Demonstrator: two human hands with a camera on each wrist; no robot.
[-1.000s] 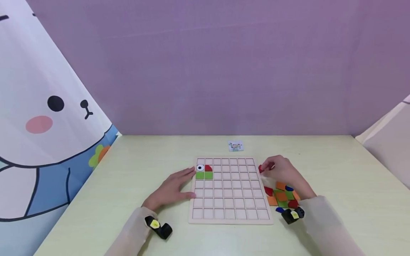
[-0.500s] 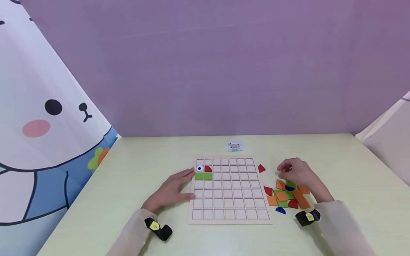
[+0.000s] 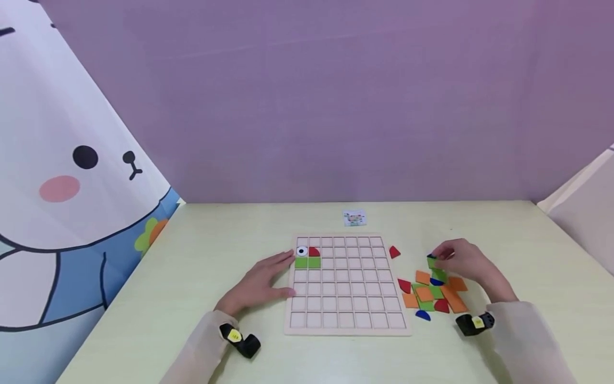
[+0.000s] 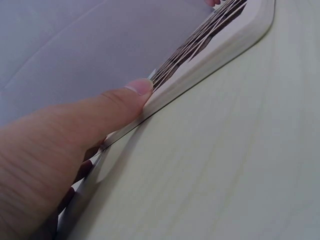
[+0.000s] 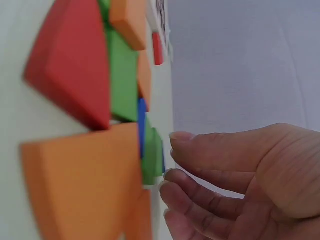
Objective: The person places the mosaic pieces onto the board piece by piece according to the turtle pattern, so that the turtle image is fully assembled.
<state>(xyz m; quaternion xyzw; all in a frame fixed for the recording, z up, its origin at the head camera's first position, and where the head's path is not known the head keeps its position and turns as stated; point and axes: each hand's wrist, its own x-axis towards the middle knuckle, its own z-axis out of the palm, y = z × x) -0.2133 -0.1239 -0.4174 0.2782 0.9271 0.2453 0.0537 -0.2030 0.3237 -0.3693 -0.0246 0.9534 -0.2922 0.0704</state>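
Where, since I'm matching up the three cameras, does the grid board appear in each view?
Head: grid board low, just right of centre, with the left hand at its left edge.
Left wrist: grid board from upper middle to upper right, seen at a steep slant.
Right wrist: only a sliver of grid board, at the top near the middle.
Shared landmark: the pale tabletop, visible in all three.

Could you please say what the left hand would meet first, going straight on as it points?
Likely the grid board: the left hand points at its left edge, and the thumb appears to touch it.
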